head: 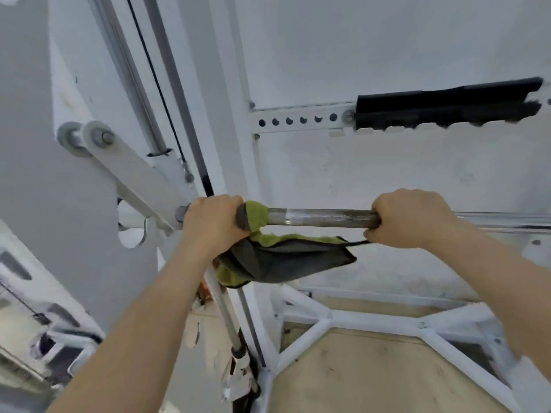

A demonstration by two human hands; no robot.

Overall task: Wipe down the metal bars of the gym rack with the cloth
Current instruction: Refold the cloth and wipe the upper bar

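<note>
The left hand [213,217] curls its fingers round the cloth [286,257], which wraps the left end of the bar [322,218] and sags beneath it. The right hand [413,217] clamps the bar further right, with the cloth's loop touching its fingers. Behind, a black pad [447,104] covers a holed strip [298,120].

I get bright, soft, even light with no clear source. The white wall [387,40] and white frame [351,320] wash out pale, and shadows are faint. The steel bar [322,217] shows a dull sheen. Straight lines bend at the edges. The lower left corner and the black pad [447,104] are smeared with blur.
</note>
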